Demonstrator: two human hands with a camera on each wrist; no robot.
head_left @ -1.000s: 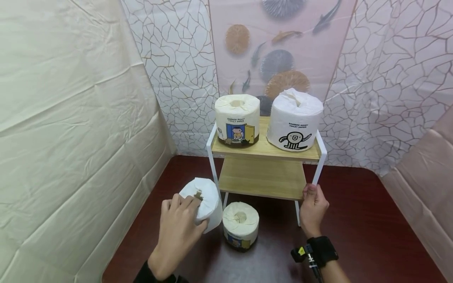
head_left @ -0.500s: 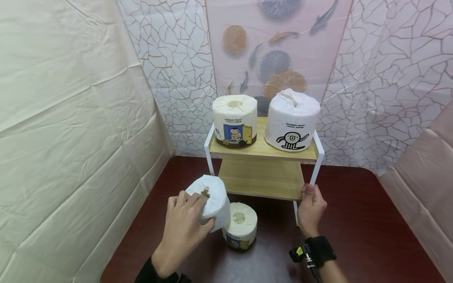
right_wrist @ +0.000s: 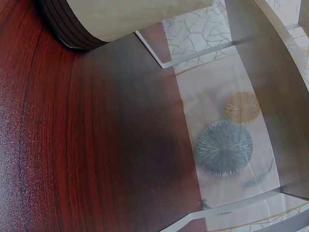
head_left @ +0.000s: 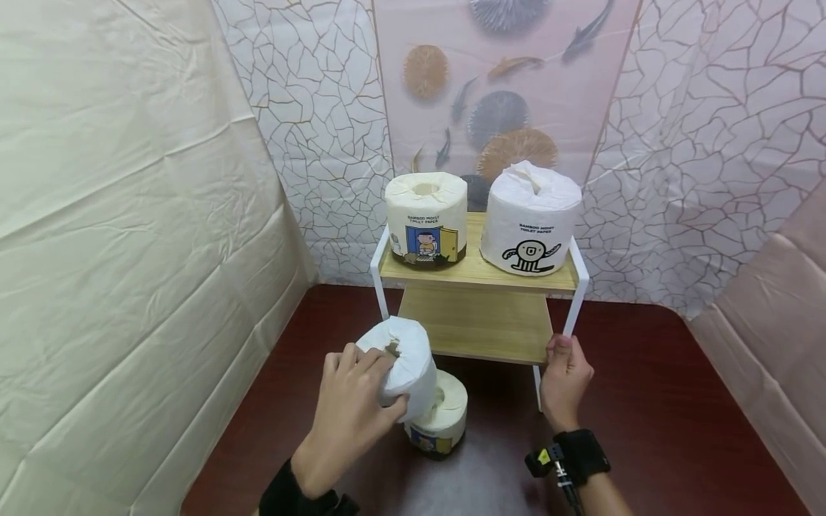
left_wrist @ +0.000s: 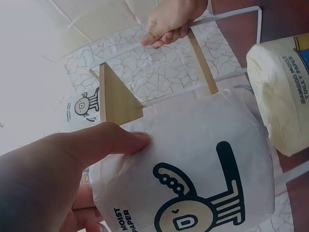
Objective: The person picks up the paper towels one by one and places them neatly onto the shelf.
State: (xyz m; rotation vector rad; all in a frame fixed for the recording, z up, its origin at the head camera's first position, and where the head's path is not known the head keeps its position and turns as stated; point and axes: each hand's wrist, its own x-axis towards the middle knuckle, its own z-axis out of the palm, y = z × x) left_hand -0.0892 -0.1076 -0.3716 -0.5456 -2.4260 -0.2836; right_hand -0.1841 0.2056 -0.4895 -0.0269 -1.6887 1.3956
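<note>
My left hand [head_left: 353,401] holds a tilted, white-wrapped toilet paper roll [head_left: 418,369] above the table, in front of the shelf's lower left side. Its thumb [left_wrist: 123,137] presses the printed side, and the other fingers go over the end toward the core hole. Partly hidden behind that roll, a cream toilet paper roll [head_left: 452,416] stands on the table. My right hand [head_left: 566,380] grips the white right-hand leg of a two-tier wooden shelf [head_left: 480,322]. The right wrist view shows the cream roll [right_wrist: 125,17] and the shelf's underside, but not the hand.
On the shelf's upper board stand a cream toilet paper roll [head_left: 426,222] at left and a white one [head_left: 532,218] at right. The lower board [head_left: 477,315] is bare wood where visible. A dark red table [head_left: 677,423] lies below, with fabric-covered walls [head_left: 161,287] around it.
My left hand has carried the white toilet paper roll rightward, closer to the shelf, and it covers more of the cream roll on the table. My right hand keeps its grip on the shelf leg.
</note>
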